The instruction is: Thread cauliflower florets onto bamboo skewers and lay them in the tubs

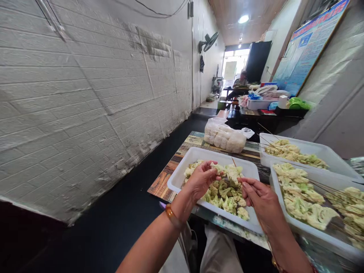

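My left hand (202,178) is over a white plastic tray (182,186), its fingers closed on a pale green-white cauliflower floret (217,168). Just to the right, my right hand (257,191) pinches a thin wooden skewer (234,163) between thumb and fingers. One end of the skewer points up and away past the florets; the other runs back along my right forearm. Loose cauliflower pieces (224,197) lie in the tray beneath both hands. Whether the skewer touches the held floret is hard to make out.
Two more white trays, a near one (295,223) and a far one (318,148), hold skewered cauliflower on the right. Behind my tray sits a clear bag of pale round items (224,136). A brick-patterned wall (99,94) runs along the left. A person (241,79) sits far back.
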A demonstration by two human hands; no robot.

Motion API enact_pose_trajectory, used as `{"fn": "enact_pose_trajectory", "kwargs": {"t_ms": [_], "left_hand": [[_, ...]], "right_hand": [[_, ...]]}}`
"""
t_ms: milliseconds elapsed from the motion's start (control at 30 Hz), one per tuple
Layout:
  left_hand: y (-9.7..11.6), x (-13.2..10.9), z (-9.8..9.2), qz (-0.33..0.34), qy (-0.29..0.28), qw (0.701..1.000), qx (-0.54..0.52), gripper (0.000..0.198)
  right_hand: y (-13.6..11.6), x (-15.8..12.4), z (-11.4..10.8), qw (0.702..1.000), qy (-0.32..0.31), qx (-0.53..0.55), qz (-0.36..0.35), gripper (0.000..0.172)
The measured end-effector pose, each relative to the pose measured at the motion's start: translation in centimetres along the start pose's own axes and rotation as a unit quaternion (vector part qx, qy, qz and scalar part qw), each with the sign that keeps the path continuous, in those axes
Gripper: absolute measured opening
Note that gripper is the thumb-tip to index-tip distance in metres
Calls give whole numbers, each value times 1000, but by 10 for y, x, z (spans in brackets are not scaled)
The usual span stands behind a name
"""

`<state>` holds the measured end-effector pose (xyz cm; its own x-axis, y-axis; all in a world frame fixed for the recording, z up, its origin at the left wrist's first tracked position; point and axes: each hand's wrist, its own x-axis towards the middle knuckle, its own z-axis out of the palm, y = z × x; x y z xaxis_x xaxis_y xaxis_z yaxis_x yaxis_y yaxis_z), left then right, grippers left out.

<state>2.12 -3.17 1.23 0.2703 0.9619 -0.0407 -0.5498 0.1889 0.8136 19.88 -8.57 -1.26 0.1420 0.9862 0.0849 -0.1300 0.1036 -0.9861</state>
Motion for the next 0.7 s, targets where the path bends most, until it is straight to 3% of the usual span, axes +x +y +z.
{"fn": "enact_pose_trajectory", "kwargs": {"t_ms": [700], "left_hand": [[-4,-2,-6,11,16,1000,2,42]], "right_hand": [[-2,-1,3,999,-21,-18,22,34]]}}
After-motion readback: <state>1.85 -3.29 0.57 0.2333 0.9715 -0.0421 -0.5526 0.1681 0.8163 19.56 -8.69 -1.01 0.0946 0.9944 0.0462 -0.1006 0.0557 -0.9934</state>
